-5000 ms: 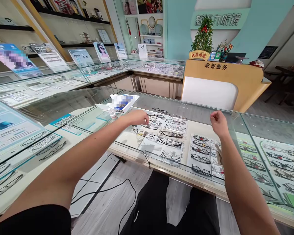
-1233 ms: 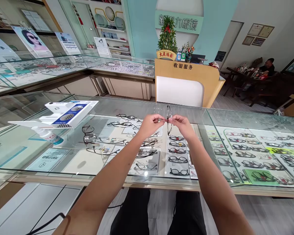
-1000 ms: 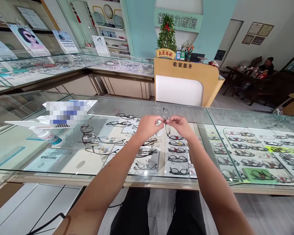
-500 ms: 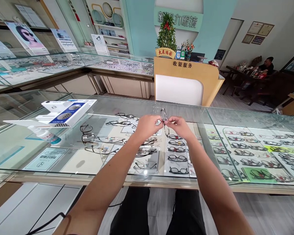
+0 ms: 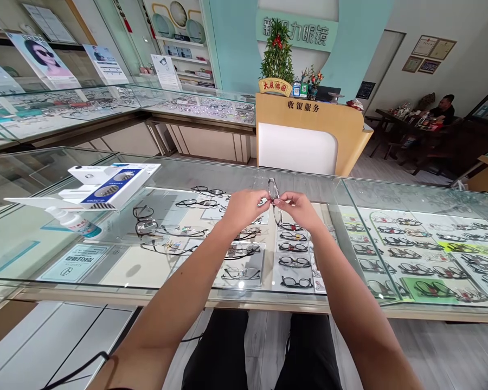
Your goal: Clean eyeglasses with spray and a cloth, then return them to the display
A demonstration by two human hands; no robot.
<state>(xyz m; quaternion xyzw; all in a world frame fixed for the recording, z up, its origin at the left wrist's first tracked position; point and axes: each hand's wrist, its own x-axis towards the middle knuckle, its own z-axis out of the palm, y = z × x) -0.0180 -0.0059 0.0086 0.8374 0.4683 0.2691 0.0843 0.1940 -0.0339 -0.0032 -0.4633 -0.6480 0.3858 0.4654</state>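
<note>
A pair of glasses (image 5: 274,187) is held upright on end above the glass counter, one lens over the other. My left hand (image 5: 249,206) pinches it near the middle from the left. From the right, my right hand (image 5: 297,208) grips it with thumb and fingers closed at about the same height. The fingers partly cover the frame's middle. Beneath my hands, rows of dark-framed glasses (image 5: 295,262) show through the counter top. More glasses (image 5: 144,227) lie to the left of my left forearm.
On the counter's left stand an open white and blue box (image 5: 117,187) and a white spray bottle (image 5: 79,223). A glass display case (image 5: 423,195) continues to the right. Beyond it is a wooden cashier desk (image 5: 264,108) with a plant (image 5: 277,59). A person (image 5: 444,110) sits at the far right.
The glasses have turned slightly between my fingers, the lower lens showing a little more to the right. Both hands have stayed almost in place and keep their hold.
</note>
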